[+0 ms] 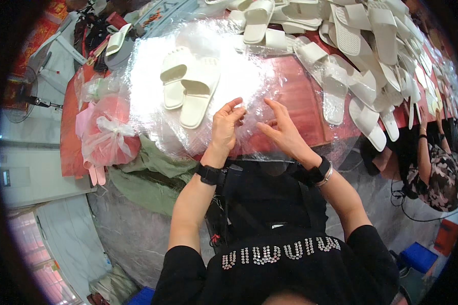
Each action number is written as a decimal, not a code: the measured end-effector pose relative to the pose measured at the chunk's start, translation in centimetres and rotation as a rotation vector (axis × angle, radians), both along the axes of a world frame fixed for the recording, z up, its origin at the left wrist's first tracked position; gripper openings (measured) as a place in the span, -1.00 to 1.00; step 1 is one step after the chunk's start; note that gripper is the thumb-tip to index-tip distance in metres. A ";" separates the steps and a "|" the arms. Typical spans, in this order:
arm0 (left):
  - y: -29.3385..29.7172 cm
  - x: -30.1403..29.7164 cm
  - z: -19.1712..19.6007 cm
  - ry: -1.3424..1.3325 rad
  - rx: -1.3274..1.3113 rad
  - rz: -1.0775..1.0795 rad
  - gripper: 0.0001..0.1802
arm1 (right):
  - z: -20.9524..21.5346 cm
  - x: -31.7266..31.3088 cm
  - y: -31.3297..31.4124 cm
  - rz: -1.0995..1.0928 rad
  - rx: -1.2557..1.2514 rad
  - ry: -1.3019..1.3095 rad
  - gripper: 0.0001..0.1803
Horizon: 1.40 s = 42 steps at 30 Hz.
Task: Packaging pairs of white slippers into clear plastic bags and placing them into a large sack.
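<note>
A red-covered table (304, 109) carries heaped slippers (382, 33); a cream slipper pair (199, 91) lies on clear plastic (143, 104); near it, the left hand (226, 126) curls, its grip unclear; the right hand (284, 131) spreads, empty.

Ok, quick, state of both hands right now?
Left hand: loosely curled; can't tell whether it pinches anything.
Right hand: open, nothing visibly held.

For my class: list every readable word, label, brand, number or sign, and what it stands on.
Black short-sleeved fabric shirt: large silver rhinestone lettering, upside down; wording withheld.
Small dark rectangular panel, far left: too small to read.
Red-and-gold patterned surface, upper left: too blurred to read.
Pair of cream open-toed plastic slippers: no readable text.
</note>
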<state>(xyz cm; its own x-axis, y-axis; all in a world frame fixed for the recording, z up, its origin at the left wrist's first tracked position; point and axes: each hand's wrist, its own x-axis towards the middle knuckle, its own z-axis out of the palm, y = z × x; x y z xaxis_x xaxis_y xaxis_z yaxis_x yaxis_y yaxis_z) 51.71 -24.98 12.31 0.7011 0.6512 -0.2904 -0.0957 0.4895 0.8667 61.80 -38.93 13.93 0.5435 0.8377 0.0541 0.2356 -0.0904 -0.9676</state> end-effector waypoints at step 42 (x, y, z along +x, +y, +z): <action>-1.8 2.7 9.4 0.159 1.112 0.243 -0.71 | 2.4 1.5 -3.0 0.489 0.389 0.687 -0.42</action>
<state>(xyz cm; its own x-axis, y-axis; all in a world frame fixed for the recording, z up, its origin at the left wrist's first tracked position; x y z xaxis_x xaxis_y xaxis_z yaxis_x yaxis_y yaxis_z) 54.46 -26.75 21.72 0.5288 0.7161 0.4555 0.0667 -0.5702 0.8188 63.29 -41.89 16.31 0.1509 0.9727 0.1763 -0.4744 0.2278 -0.8504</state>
